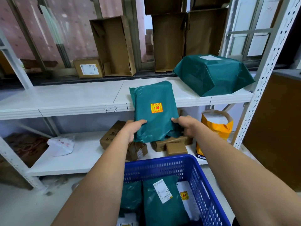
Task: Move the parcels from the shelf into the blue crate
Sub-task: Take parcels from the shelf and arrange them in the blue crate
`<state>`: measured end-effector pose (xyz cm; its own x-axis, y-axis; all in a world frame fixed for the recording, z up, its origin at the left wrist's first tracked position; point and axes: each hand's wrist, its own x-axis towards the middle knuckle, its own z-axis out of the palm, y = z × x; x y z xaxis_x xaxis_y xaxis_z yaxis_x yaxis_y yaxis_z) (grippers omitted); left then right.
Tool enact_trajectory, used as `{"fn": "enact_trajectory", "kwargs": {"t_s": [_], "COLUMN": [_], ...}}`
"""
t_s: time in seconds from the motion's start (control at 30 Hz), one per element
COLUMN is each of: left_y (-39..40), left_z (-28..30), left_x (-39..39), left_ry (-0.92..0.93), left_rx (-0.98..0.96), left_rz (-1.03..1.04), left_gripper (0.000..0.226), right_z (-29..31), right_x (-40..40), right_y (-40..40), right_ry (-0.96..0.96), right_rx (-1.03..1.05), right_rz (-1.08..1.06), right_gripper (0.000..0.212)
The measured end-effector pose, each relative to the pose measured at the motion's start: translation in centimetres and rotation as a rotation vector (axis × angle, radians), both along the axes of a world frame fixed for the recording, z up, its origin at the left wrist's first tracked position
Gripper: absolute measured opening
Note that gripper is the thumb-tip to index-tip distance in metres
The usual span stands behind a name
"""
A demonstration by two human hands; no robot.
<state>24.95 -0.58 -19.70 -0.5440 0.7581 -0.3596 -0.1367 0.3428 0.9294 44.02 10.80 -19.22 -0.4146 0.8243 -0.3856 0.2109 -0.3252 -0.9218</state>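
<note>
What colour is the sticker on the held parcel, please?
Yellow with red print, on the green parcel; the sticker shows in the head view.

Both forearms bare, left hand [132, 130], right hand [187, 126] ungloved (no sleeves).

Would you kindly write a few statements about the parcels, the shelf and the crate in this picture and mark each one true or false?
1. Both the left hand and the right hand hold the flat green parcel. True.
2. That parcel carries a yellow and red sticker. True.
3. The blue crate is empty. False: green parcels already lie inside it.
4. The bulky green parcel sits on the upper shelf. True.
5. The orange bag lies in the crate. False: it stands on the lower shelf, at the right.
</note>
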Motion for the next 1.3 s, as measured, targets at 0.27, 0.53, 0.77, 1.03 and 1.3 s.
{"fn": "enact_trajectory", "kwargs": {"t_s": [0.27, 0.53, 0.77, 1.03, 1.3], "left_y": [-3.9, -8.1, -9.7, -9.1, -7.0], "left_z": [-8.5, -16.6, -23.2, -26.6, -28.1], "left_x": [-0.6, 1.5, 1.6, 2.1, 4.0], "left_ry": [-0.090, -0.198, -0.433, -0.353, 1.160], "left_rx": [-0.053, -0.346, -0.607, -0.589, -0.308], "left_rz": [0.010, -0.096, -0.086, -0.044, -0.643], "left_gripper": [0.070, 0.034, 0.022, 0.049, 0.077], "right_z": [-6.8, -17.8, -25.3, -29.3, -29.7], "right_x": [-0.2, 0.6, 1.3, 0.4, -1.4], "right_y": [-3.6, -6.5, -8.3, -7.5, -5.8], "right_ry": [-0.061, -0.251, -0.459, -0.411, -0.345], "right_rx": [-0.106, -0.386, -0.510, -0.538, -0.541], "right_rz": [0.174, 0.259, 0.212, 0.031, -0.136], "right_gripper": [0.031, 0.023, 0.027, 0.025, 0.031]}}
